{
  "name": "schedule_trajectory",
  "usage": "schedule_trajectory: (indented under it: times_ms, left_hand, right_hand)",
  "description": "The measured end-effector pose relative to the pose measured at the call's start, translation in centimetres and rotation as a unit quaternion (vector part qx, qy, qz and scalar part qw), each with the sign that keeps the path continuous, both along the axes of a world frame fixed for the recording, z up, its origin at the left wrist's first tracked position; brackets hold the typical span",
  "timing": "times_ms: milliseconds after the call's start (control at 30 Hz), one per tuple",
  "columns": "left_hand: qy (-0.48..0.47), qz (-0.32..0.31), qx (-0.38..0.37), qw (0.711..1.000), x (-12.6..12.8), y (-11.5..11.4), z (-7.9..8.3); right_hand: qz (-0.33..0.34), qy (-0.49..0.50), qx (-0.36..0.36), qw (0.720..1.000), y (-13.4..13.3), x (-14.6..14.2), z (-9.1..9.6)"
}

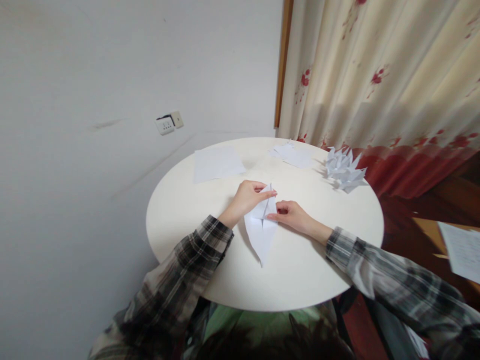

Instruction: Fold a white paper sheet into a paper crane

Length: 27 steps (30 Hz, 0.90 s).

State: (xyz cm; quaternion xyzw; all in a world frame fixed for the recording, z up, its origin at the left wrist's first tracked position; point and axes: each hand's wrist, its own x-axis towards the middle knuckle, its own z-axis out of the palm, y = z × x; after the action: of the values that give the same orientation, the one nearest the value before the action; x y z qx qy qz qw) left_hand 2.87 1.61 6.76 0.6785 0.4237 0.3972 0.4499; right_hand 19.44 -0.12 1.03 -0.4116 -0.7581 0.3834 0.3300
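Note:
A partly folded white paper piece, long and pointed toward me, lies at the middle of the round white table. My left hand pinches a raised flap at its upper end, fingers closed on the paper. My right hand is curled beside it, with its fingertips pressing the paper's right edge onto the table. Both forearms wear plaid sleeves.
A flat white sheet lies at the table's far left. Smaller paper pieces sit at the far middle, and a pile of several folded paper figures at the far right. A flowered curtain hangs behind. More papers lie at the right.

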Motion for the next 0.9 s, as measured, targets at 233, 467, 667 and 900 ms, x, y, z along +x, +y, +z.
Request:
schedule_trajectory:
  times_ms: [233,467,667,900]
  left_hand:
    - [0.016,0.018,-0.008,1.0,0.04,0.04,0.06]
    - [0.017,0.017,-0.007,1.0,0.07,-0.04,0.06]
    - [0.024,0.021,0.006,0.999,0.11,-0.23,0.22]
    - [0.041,0.039,0.038,0.998,0.23,0.05,-0.37]
  right_hand:
    - [-0.019,-0.005,-0.004,1.0,-0.19,-0.22,0.14]
    - [-0.036,-0.005,-0.002,0.999,-0.17,-0.27,0.11]
    - [-0.036,-0.009,0.009,0.999,-0.19,-0.28,0.21]
    - [-0.025,0.003,-0.007,1.0,-0.22,-0.23,0.14]
